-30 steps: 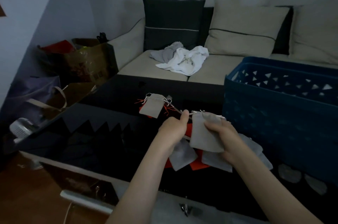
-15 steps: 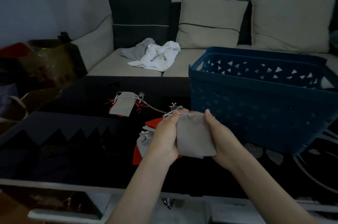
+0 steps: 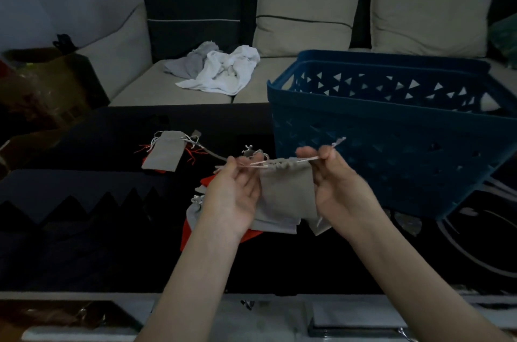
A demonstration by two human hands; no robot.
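The hands have drawn apart: left hand (image 3: 235, 196) and right hand (image 3: 338, 188) each pinch the drawstrings (image 3: 307, 159). The grey pouch (image 3: 286, 190) hangs mouth-up, long axis vertical, just left of the blue basket (image 3: 391, 146).

My left hand (image 3: 235, 199) hides part of the flat grey and red fabric pouches (image 3: 275, 225) piled beneath it; the blue plastic lattice basket (image 3: 391, 151) runs off the right edge, its contents mostly unseen

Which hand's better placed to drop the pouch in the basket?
Right, probably: the right hand pinches the pouch string beside the basket; the left hand is on the far side.
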